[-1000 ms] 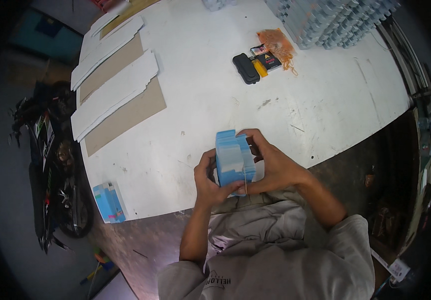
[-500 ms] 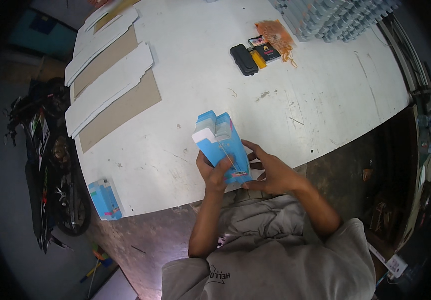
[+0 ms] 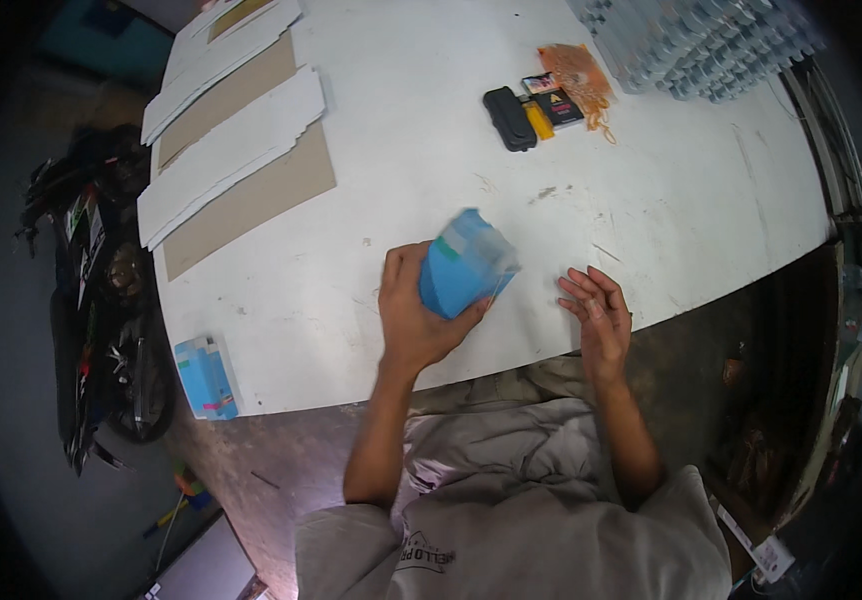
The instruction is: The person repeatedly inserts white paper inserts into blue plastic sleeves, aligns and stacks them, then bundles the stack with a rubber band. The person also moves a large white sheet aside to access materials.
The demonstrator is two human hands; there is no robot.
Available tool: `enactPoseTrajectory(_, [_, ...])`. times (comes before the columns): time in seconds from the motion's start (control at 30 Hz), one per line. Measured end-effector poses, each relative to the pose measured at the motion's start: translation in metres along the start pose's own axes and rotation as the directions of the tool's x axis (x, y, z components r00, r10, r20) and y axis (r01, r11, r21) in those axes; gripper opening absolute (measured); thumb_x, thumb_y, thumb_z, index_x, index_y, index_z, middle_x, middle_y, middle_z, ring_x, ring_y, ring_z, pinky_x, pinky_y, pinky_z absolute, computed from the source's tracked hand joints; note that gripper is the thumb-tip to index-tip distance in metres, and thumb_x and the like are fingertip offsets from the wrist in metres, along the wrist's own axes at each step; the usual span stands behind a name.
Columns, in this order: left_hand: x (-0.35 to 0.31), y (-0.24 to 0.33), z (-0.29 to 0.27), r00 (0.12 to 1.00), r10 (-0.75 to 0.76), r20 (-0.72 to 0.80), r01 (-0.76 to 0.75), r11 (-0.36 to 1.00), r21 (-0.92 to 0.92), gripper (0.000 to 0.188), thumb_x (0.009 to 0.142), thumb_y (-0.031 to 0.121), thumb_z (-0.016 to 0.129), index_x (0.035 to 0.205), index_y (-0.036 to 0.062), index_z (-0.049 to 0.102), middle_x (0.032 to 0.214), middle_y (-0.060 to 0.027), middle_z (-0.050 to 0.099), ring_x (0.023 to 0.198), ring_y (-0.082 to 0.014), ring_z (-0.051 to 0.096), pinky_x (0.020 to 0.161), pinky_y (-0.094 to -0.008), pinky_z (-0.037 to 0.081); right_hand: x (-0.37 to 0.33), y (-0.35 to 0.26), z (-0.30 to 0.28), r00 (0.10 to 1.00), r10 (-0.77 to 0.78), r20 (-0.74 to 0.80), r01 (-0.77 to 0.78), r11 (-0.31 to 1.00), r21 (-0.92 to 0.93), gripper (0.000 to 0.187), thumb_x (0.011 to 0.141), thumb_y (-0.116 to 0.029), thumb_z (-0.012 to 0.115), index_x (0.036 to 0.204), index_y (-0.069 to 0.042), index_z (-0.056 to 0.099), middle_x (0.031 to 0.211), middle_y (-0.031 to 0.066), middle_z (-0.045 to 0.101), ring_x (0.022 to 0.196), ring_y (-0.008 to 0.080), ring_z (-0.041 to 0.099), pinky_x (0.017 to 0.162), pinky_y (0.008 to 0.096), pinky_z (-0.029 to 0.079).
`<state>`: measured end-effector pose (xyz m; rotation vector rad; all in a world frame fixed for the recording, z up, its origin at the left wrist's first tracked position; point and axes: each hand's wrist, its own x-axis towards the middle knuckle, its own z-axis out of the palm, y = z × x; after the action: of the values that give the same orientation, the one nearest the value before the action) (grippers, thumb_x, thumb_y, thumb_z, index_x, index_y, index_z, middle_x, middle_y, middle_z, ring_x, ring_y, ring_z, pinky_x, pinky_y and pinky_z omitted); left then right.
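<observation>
Blue carton bundle [image 3: 456, 282] sits tilted in the grasp of our left hand [image 3: 416, 318], over the white counter [image 3: 401, 150]. Our right hand [image 3: 601, 320] is released, its fingers [image 3: 608, 288] loosely curled, apart from the bundle on its right. Beyond both hands' fingers we see a black case [image 3: 511, 120], a yellow object [image 3: 538, 121] and an orange bag [image 3: 573, 68]. Left of our left fingers lies another blue bundle [image 3: 208, 375]; white sheets [image 3: 236, 148] spread farther off.

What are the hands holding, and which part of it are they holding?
The left hand holds a blue bundle by its left side and near end. The right hand holds nothing.
</observation>
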<state>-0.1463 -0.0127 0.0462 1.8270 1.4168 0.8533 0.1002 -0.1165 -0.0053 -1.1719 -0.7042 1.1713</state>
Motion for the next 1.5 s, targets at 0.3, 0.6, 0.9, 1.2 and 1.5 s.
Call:
enactPoseTrajectory(0.3, [-0.026, -0.033, -0.017, 0.995, 0.062, -0.084, -0.082, 0.963, -0.258, 0.115, 0.075, 0.051, 0.076, 0.165, -0.0017, 0.026, 0.168, -0.0269, 0.028, 0.158, -0.0418, 0.022, 0.129, -0.0565, 0.011, 0.048, -0.009, 0.028, 0.948, -0.100, 0.303, 0.131, 0.988, -0.084, 0.079, 0.103, -0.048, 0.055, 0.159, 0.004, 0.034, 0.157, 0.0270, 0.046, 0.150, 0.0353, 0.043, 0.125, 0.0490, 0.029])
enactPoseTrajectory(0.6, [-0.023, -0.054, 0.011, 0.979, 0.081, -0.189, -0.182, 0.764, -0.619, 0.097, 0.106, 0.067, 0.028, 0.167, -0.0035, 0.002, 0.177, -0.0189, 0.001, 0.164, -0.0305, -0.005, 0.132, -0.0458, -0.002, 0.055, 0.035, 0.055, 0.912, -0.076, 0.404, 0.143, 0.980, -0.139, 0.102, 0.101, -0.065, 0.045, 0.168, 0.002, 0.005, 0.177, 0.0193, -0.004, 0.164, 0.0319, -0.005, 0.130, 0.0479, -0.001])
enactPoseTrajectory(0.9, [-0.024, -0.030, 0.021, 0.978, -0.030, -0.205, -0.125, 0.706, -0.697, 0.131, 0.088, 0.095, 0.026, 0.166, -0.0059, -0.003, 0.176, -0.0242, -0.003, 0.163, -0.0349, -0.006, 0.130, -0.0491, -0.008, 0.069, 0.016, 0.027, 0.908, -0.034, 0.417, -0.044, 0.983, 0.176, 0.102, 0.100, -0.075, 0.030, 0.170, -0.007, 0.001, 0.177, 0.0189, 0.000, 0.164, 0.0284, -0.002, 0.130, 0.0441, -0.009])
enactPoseTrajectory(1.2, [-0.018, -0.031, 0.003, 0.979, -0.044, -0.198, -0.104, 0.731, -0.674, 0.130, 0.087, 0.096, 0.021, 0.166, -0.0056, 0.000, 0.173, -0.0318, -0.001, 0.162, -0.0412, -0.004, 0.129, -0.0543, -0.008, 0.088, 0.021, 0.025, 0.897, -0.204, 0.392, 0.284, 0.946, -0.157, 0.098, 0.104, -0.075, 0.021, 0.169, -0.004, 0.005, 0.177, 0.0190, 0.007, 0.164, 0.0335, 0.004, 0.131, 0.0479, 0.001])
enactPoseTrajectory(1.5, [-0.013, -0.026, 0.014, 0.982, 0.013, -0.187, -0.137, 0.732, -0.668, 0.133, 0.085, 0.099, 0.021, 0.166, -0.0036, -0.001, 0.172, -0.0333, -0.001, 0.162, -0.0410, -0.006, 0.127, -0.0525, -0.012, 0.068, 0.009, 0.049, 0.895, -0.195, 0.400, 0.285, 0.942, -0.177, 0.107, 0.100, -0.076, 0.035, 0.166, 0.006, 0.012, 0.174, 0.0239, 0.017, 0.162, 0.0351, 0.012, 0.131, 0.0465, 0.006])
